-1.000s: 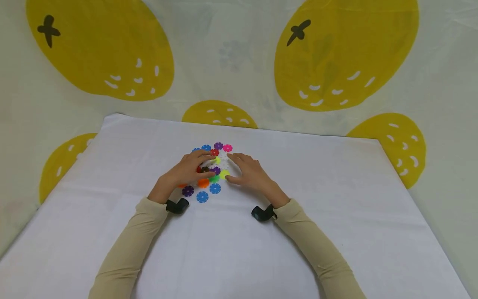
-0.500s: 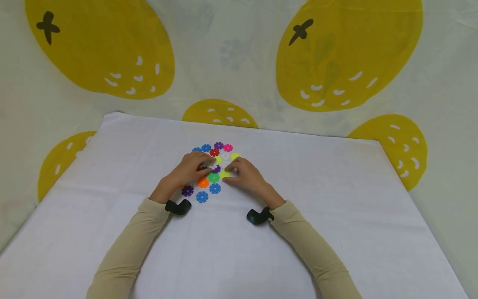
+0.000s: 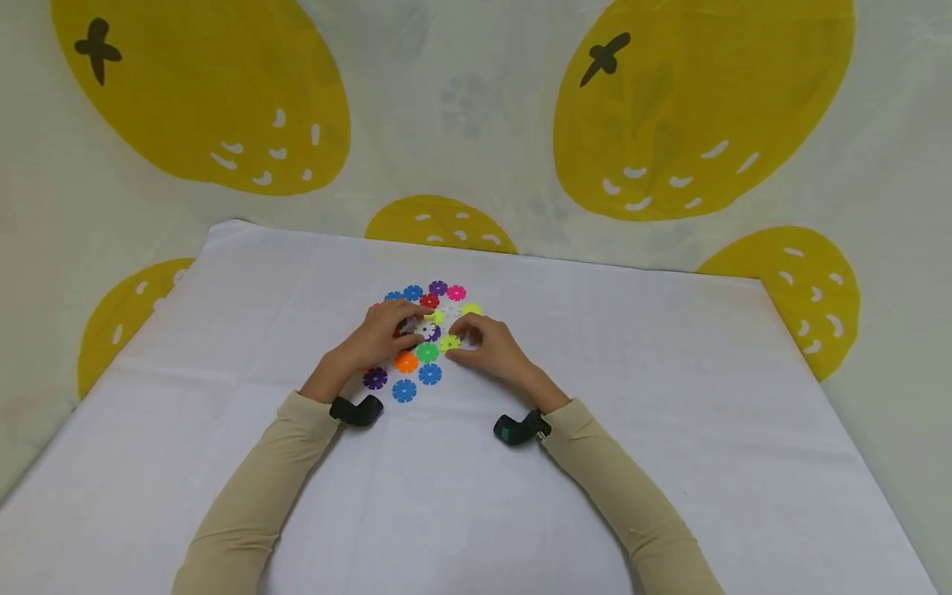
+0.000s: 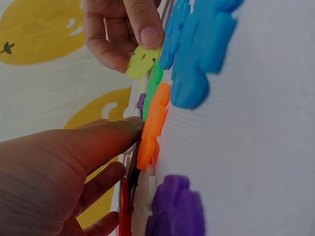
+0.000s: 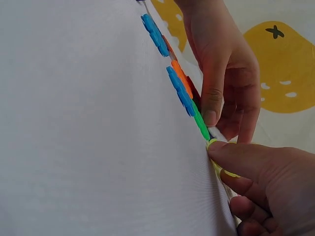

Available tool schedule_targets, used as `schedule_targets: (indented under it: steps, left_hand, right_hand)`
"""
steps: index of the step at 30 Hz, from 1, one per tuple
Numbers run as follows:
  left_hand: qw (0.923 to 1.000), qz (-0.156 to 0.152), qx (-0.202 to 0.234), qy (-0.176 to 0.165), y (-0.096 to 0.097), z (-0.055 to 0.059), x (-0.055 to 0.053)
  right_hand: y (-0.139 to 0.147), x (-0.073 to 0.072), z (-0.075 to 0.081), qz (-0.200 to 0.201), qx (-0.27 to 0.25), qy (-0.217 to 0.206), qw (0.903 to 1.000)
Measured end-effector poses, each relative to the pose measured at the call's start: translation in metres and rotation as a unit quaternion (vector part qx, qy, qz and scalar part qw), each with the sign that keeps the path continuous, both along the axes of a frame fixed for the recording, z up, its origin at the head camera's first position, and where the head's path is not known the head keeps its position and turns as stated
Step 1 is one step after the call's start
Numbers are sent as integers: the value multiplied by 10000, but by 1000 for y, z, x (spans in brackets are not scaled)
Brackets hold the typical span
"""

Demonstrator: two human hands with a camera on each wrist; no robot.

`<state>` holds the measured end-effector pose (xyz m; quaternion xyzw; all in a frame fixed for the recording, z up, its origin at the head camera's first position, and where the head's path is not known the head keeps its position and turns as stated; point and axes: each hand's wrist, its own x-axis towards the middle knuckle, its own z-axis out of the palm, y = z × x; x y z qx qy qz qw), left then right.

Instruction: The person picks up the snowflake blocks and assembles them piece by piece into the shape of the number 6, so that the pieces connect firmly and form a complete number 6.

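My right hand (image 3: 492, 351) pinches a yellow notched disc (image 3: 449, 344) between thumb and forefinger; in the left wrist view the thumb lies on the tilted yellow disc (image 4: 142, 62). To its left, my left hand (image 3: 378, 335) pinches a white notched disc (image 3: 426, 330), which is tilted up and partly covers a purple disc (image 3: 436, 334). Under and around the left hand lie other discs, some hidden by it. A green disc (image 3: 427, 352) and an orange disc (image 3: 406, 362) lie just in front of the fingers.
Several more notched discs lie flat on the white-covered table (image 3: 632, 413): blue ones (image 3: 404, 391), a dark purple one (image 3: 375, 378), a red one (image 3: 429, 302) and a pink one (image 3: 457, 292). A patterned cloth (image 3: 446, 124) hangs behind the table.
The right fingers have closed in from wide apart onto the yellow disc. My left fingers have drawn together on the white disc, which is now lifted and tilted.
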<state>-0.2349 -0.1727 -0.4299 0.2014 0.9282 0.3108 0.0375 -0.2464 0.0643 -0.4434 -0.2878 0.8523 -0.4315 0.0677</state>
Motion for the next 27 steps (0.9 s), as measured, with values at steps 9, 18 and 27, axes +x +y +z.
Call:
schedule_targets:
  steps: [9, 18, 27]
  left_hand:
    - [9983, 225, 528, -35, 2, 4, 2]
    - [9954, 239, 910, -200, 2, 7, 0]
    - [9927, 449, 963, -573, 8, 8, 2]
  right_hand:
    - [2, 1, -1, 250, -583, -51, 9980]
    - [-1, -2, -2, -304, -1284, -1294, 9828]
    - [-1, 2, 3, -658, -1763, -1933, 9629]
